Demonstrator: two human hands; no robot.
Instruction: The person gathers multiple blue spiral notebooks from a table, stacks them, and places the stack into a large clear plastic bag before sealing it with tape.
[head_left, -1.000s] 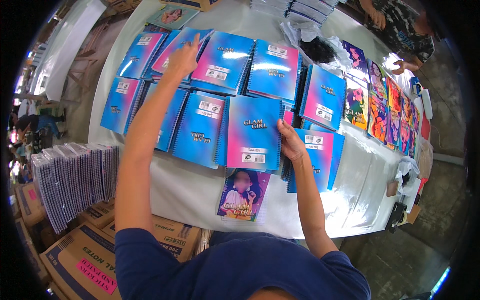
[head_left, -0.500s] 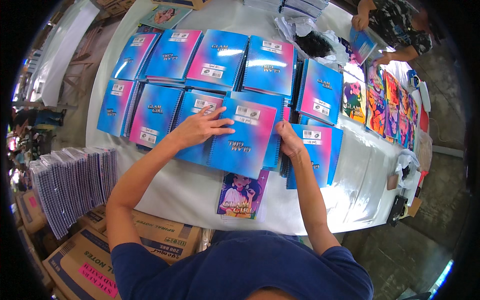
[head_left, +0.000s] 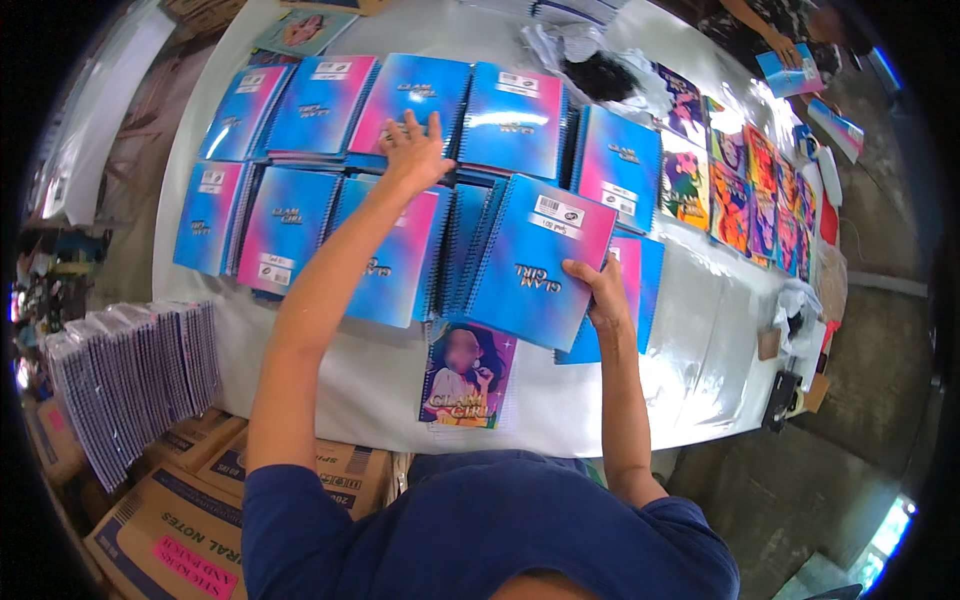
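My right hand (head_left: 604, 294) grips the right edge of a blue and pink spiral notebook (head_left: 530, 255), thumb on its cover. That notebook lies tilted, its left side over a stack with dark spiral bindings (head_left: 465, 235). Fingers spread, my left hand (head_left: 416, 155) reaches to the back row and rests on the lower part of another blue and pink notebook (head_left: 418, 80), covering its label. Below my left forearm sits a similar notebook (head_left: 375, 265), partly hidden. A notebook with a purple illustrated cover (head_left: 468, 375) lies at the near table edge.
Several stacks of the same notebooks (head_left: 285, 215) stand in two rows on the white table (head_left: 690, 330). Colourful covers (head_left: 735, 205) lie to the right. A co-worker's hand (head_left: 790, 55) holds a notebook at upper right. Wrapped notebooks (head_left: 135, 385) and cartons (head_left: 165, 530) stand at left.
My left hand has moved from the front notebook to one in the back row. My right hand has tilted the front notebook and shifted it rightward. The co-worker's notebook has moved away.
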